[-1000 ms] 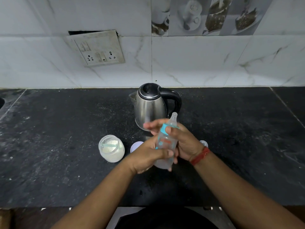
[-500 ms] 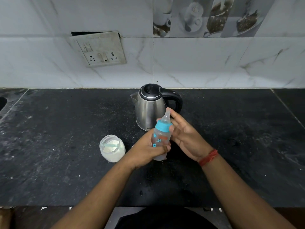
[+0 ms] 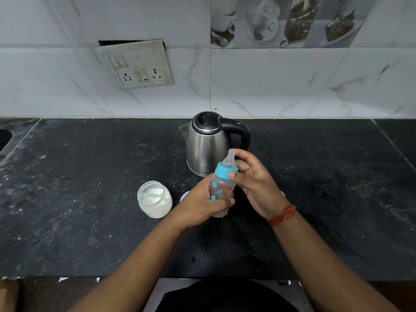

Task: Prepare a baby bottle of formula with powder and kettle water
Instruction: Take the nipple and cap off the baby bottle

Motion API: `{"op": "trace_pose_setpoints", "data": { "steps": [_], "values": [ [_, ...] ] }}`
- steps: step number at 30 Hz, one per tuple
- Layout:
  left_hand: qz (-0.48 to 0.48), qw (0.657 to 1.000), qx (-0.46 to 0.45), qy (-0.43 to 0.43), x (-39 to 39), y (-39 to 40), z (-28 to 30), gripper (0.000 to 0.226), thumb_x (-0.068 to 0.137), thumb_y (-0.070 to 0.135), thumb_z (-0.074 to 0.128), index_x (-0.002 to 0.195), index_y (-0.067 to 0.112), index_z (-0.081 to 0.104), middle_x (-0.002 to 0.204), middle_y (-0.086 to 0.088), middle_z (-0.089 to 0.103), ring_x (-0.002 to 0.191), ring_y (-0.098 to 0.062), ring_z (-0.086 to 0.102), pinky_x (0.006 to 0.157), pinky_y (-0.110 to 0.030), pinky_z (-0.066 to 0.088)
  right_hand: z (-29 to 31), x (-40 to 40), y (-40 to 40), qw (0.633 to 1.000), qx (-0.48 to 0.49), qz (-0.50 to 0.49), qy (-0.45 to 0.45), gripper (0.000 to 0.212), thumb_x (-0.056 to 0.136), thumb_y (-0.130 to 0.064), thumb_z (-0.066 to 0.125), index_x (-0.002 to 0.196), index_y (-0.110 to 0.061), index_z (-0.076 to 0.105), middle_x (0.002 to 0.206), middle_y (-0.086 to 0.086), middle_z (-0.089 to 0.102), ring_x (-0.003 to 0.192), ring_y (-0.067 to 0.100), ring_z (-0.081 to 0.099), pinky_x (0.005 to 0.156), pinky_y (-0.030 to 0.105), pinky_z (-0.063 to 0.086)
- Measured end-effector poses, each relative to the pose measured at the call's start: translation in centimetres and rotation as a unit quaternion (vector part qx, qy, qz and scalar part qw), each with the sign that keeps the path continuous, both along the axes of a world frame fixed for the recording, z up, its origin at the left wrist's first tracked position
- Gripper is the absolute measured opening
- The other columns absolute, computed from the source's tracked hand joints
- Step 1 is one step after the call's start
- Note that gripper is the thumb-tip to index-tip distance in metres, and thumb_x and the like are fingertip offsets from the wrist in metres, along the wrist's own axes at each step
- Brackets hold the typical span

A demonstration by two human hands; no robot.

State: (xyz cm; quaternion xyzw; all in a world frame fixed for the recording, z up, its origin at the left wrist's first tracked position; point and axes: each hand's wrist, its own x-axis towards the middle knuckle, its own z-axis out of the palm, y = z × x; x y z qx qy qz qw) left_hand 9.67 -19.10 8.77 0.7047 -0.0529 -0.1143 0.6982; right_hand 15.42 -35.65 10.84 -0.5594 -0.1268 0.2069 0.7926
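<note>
A clear baby bottle (image 3: 221, 188) with blue prints, a teal collar and a clear teat stands tilted above the black countertop (image 3: 90, 176). My left hand (image 3: 198, 207) is wrapped around its lower body. My right hand (image 3: 256, 185) has its thumb on the teal collar and its fingers curled behind the teat. Just behind the bottle stands a steel kettle (image 3: 206, 143) with a black lid and handle, lid down. To the left sits an open glass jar of white powder (image 3: 155, 200) with a pale teal scoop (image 3: 149, 195) lying inside.
A pale round lid (image 3: 184, 195) peeks out behind my left hand, and a small white object (image 3: 282, 193) shows behind my right wrist. A wall socket plate (image 3: 137, 66) hangs on the tiled backsplash. A sink edge (image 3: 3, 138) is at far left.
The bottle has been lifted from low and tilted to more upright. My right hand let go of its body, opened, then closed its thumb and fingers on the collar.
</note>
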Motion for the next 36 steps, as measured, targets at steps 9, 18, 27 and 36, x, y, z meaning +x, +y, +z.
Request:
{"op": "trace_pose_setpoints", "data": {
  "steps": [9, 18, 27, 36],
  "values": [
    [0.083, 0.996, 0.033, 0.025, -0.1, 0.2, -1.7, 0.049, 0.085, 0.041, 0.072, 0.129, 0.041, 0.049, 0.114, 0.018, 0.067, 0.110, 0.003, 0.064, 0.092, -0.017, 0.050, -0.7, 1.2, -1.8, 0.992, 0.022, -0.123, -0.010, 0.042, 0.088, -0.014, 0.068, 0.129, -0.020, 0.062, 0.125, -0.007, 0.072, 0.120, 0.016, 0.065, 0.097, 0.033, 0.056],
    [0.163, 0.973, 0.164, -0.023, 1.8, -0.9, -5.7, 0.054, 0.081, 0.012, 0.087, 0.121, 0.029, 0.054, 0.118, 0.003, 0.064, 0.109, -0.001, 0.061, 0.094, -0.017, 0.046, -8.2, -0.3, -4.1, 0.919, -0.340, -0.186, -0.066, 0.040, 0.082, -0.015, 0.081, 0.106, -0.042, 0.064, 0.109, -0.008, 0.068, 0.099, 0.008, 0.064, 0.083, 0.021, 0.049],
    [0.130, 0.962, 0.238, 0.015, 2.8, -2.3, -9.2, 0.056, 0.076, 0.005, 0.087, 0.118, 0.026, 0.056, 0.117, 0.003, 0.065, 0.102, -0.005, 0.061, 0.084, -0.002, 0.039, -12.3, -0.7, -3.9, 0.837, -0.515, -0.144, -0.114, 0.038, 0.084, -0.004, 0.074, 0.106, -0.030, 0.057, 0.116, -0.008, 0.057, 0.106, 0.011, 0.059, 0.095, 0.029, 0.052],
    [0.083, 0.967, 0.238, 0.030, 2.8, -1.5, -10.0, 0.072, 0.078, 0.007, 0.086, 0.134, 0.026, 0.046, 0.125, 0.008, 0.060, 0.116, -0.009, 0.059, 0.094, -0.008, 0.043, -12.3, -0.8, -4.0, 0.809, -0.562, -0.111, -0.129, 0.056, 0.087, -0.004, 0.072, 0.137, -0.015, 0.051, 0.137, 0.004, 0.053, 0.127, 0.021, 0.052, 0.108, 0.039, 0.047]
  ]
}}
